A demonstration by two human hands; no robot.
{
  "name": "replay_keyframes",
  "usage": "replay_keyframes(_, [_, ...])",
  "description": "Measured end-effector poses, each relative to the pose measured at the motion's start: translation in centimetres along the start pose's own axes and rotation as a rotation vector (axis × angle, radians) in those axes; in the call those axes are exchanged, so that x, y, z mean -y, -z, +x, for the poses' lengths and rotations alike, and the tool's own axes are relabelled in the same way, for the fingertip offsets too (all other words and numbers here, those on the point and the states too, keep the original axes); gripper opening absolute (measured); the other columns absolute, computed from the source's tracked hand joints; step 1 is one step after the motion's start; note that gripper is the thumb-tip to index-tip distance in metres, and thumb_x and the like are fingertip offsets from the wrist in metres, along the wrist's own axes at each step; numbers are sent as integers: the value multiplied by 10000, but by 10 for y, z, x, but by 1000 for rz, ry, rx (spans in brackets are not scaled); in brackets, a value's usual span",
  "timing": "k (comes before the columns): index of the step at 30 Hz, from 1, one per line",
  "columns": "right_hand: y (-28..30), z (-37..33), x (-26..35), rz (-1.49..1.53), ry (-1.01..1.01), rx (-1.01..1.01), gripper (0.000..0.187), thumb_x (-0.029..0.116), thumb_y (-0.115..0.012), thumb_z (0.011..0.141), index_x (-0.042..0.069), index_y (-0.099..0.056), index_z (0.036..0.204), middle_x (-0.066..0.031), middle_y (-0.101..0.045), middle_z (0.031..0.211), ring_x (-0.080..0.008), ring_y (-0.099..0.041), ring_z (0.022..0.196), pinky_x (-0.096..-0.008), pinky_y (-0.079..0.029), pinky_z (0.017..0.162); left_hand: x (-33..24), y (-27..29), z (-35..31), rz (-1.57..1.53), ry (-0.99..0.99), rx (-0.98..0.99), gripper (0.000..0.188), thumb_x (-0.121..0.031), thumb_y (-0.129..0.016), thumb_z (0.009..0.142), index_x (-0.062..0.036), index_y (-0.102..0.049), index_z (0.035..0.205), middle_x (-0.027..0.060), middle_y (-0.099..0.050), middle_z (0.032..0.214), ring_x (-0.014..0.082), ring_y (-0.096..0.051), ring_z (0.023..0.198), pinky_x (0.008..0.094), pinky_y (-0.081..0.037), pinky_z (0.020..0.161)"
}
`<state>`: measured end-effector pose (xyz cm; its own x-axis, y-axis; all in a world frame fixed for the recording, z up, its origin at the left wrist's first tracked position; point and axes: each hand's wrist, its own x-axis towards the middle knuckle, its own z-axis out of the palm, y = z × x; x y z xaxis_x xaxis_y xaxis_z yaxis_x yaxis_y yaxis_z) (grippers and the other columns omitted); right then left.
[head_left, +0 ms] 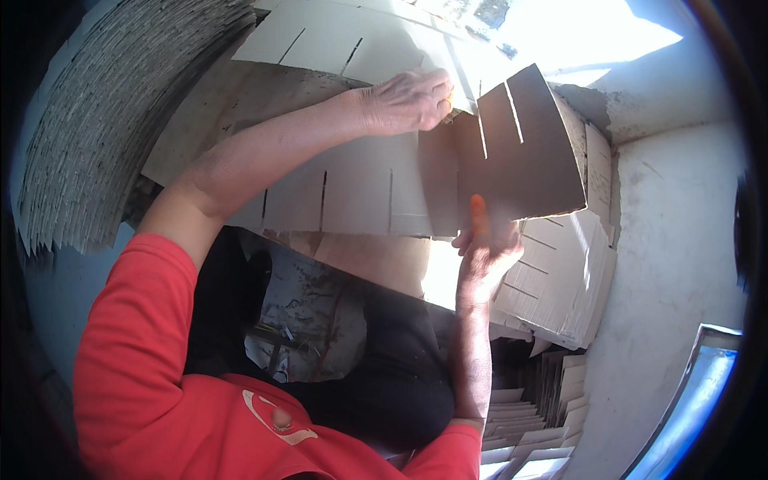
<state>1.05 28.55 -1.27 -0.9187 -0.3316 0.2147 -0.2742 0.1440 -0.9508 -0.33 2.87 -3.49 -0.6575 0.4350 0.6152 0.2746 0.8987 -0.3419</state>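
A slotted cardboard piece [532, 176], shaded grey-brown with two narrow slits from its far edge, stands tilted up on the right. My right hand [490, 244] grips its near edge, with the thumb laid along the face. My left hand [410, 102] is closed in a fist-like pinch by the piece's far left corner. What its fingers hold is hidden. Under my left forearm lies a pale slotted cardboard sheet [352, 188] with several slits along its near edge. Farther off rests another slotted sheet [320, 40], its slits opening toward me.
A tall stack of cardboard sheets [120, 112] rises at the far left. The sheets lie on a wooden board [376, 260]. More slotted cardboard [544, 272] is stacked at right, with several loose pieces [528, 408] below. A pale wall [672, 224] bounds the right side.
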Motion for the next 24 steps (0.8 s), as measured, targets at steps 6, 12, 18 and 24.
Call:
replay_keyframes(6, [4,5,4,-108,-30,19,224,235,-664,902,26,-605,844,1,-534,502,-44,-465,405,-201,-326,380,-38,24,11,-92,-181,-135,173,-49,-634,654,57,-606,789,141,-571,930,212,-549,914,291,-528,616])
replay_keyframes(12, [11,1,17,-75,130,-55,111,13,-591,910,-10,-609,1016,-39,-641,677,-56,-542,469,-208,-426,455,-50,46,7,39,-181,-106,154,-71,-651,594,14,-648,722,78,-578,797,187,-515,843,243,-500,537])
replay_keyframes(18, [9,0,19,-28,182,-103,114,33,-612,916,15,-606,1029,-26,-628,681,-46,-504,457,-201,-401,427,-111,85,-2,-49,-198,-40,229,-191,-744,650,-9,-661,761,51,-606,747,174,-524,781,236,-483,534])
replay_keyframes(24, [11,-5,19,-82,164,-103,70,16,-589,928,18,-603,996,-12,-584,631,-26,-453,443,-203,-352,404,-34,64,-1,-518,317,-211,525,-324,-786,716,17,-586,1060,86,-628,923,220,-556,778,364,-502,654])
